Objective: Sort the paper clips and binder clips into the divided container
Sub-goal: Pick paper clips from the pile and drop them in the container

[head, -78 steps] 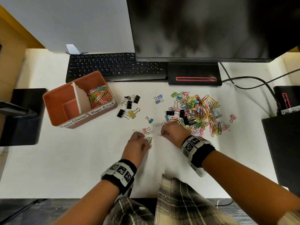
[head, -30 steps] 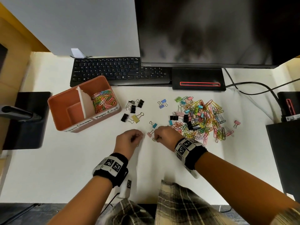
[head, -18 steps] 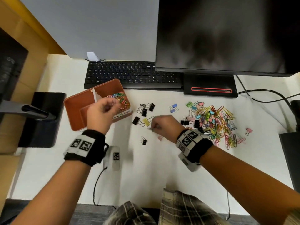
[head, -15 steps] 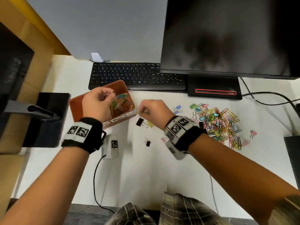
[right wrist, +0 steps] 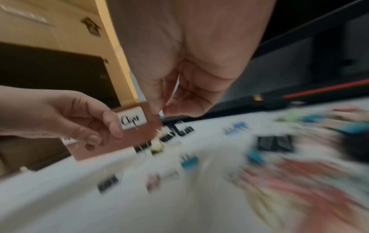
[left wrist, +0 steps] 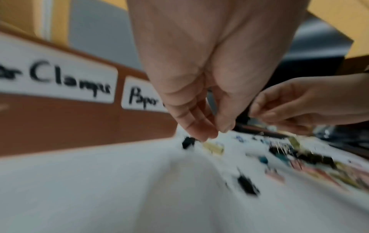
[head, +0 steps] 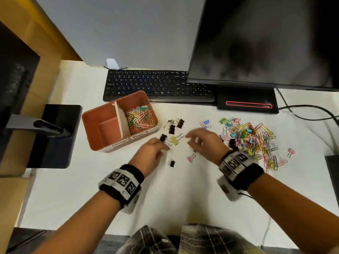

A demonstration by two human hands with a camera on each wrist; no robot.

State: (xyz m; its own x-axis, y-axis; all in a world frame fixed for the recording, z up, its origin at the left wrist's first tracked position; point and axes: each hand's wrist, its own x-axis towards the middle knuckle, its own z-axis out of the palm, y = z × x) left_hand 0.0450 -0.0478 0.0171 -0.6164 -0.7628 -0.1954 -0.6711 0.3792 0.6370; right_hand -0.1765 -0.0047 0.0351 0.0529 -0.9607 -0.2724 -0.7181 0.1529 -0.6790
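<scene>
The orange divided container [head: 102,144] stands left of centre; its right compartment holds colourful paper clips [head: 140,119], while its left one shows only bare floor. My left hand [head: 164,146] hovers with fingers pointing down beside a black binder clip [head: 162,138] and a yellow one [head: 175,140], holding nothing. In the left wrist view the fingertips [left wrist: 201,135] hang just above that black clip [left wrist: 187,142]. My right hand [head: 189,140] floats loosely curled and empty, left of the mixed pile of clips [head: 253,142]. Its wrist view is blurred; thumb and fingers [right wrist: 171,108] are apart.
More black binder clips [head: 173,126], a small black one [head: 171,163], a pink one [head: 190,158] and a blue one [head: 206,122] lie loose. Behind are a keyboard [head: 157,85], monitor [head: 266,43] and cables [head: 311,110]. A black stand [head: 55,134] sits left.
Both hands carried picked-up clips left to the container. They are now back over the desk near the loose binder clips, holding nothing.
</scene>
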